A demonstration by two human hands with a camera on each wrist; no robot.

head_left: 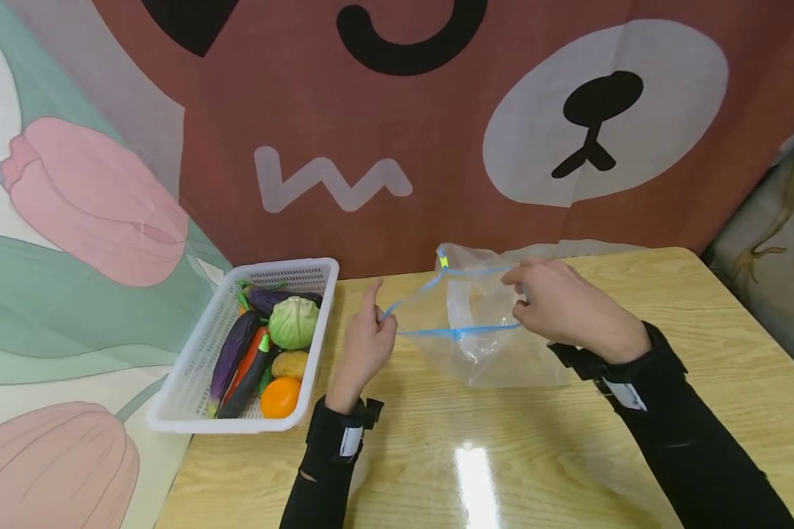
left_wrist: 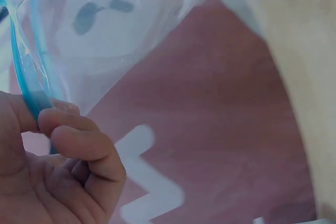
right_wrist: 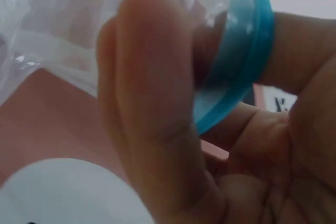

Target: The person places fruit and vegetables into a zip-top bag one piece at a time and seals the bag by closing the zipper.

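A clear plastic zip bag (head_left: 492, 367) with a blue zip strip (head_left: 459, 333) along its mouth stands over the middle of the table, its mouth spread apart. A small yellow-green slider (head_left: 444, 261) sits at the far corner of the strip. My left hand (head_left: 365, 345) pinches the strip on the left side, the index finger pointing up in the head view. In the left wrist view, the blue edge (left_wrist: 25, 85) runs down into the curled fingers. On the opposite side my right hand (head_left: 572, 305) grips the mouth, with the blue rim (right_wrist: 262, 40) between thumb and fingers.
Left of the bag, a white plastic basket (head_left: 324, 323) holds eggplants (head_left: 234, 349), a cabbage (head_left: 294, 323), a potato-like item (head_left: 290, 364), an orange (head_left: 280, 397) and other vegetables. Behind the wooden table (head_left: 423, 470) hangs a brown cloth (head_left: 291, 95) with a printed bear face.
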